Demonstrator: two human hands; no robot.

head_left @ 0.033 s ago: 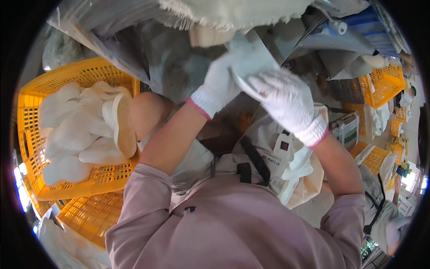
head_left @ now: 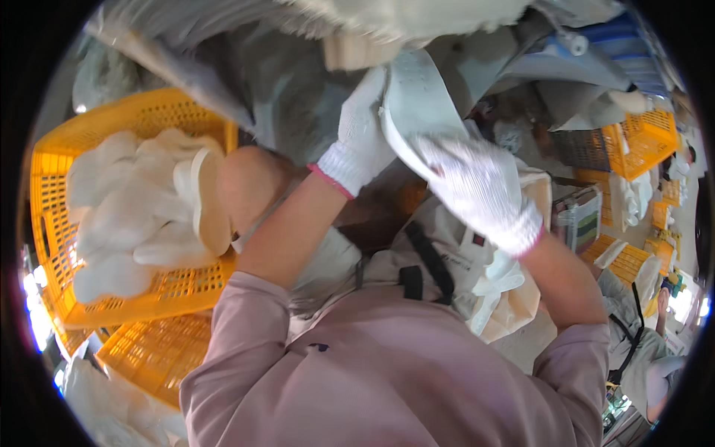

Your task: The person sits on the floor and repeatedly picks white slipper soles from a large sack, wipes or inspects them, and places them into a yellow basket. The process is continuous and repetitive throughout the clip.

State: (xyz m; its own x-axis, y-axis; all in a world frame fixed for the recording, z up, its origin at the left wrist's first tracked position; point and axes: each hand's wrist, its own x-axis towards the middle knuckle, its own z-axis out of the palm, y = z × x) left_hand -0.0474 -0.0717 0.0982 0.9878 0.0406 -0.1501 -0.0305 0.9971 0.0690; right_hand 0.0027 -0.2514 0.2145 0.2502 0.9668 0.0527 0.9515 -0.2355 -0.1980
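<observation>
A white sheet was gripped by both gloved hands, left hand and right hand; a yellow crate of white pieces was seen leftward.

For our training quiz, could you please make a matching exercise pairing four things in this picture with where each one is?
Things:
1. left hand
2. right hand
3. yellow crate of white pieces
4. pale curved strip

Places:
A. at the picture's left, beside the person's knee
B. gloved, gripping the strip's left edge
C. held up between both hands
D. gloved, on the strip's lower right end

Pairs: 1-B, 2-D, 3-A, 4-C
</observation>
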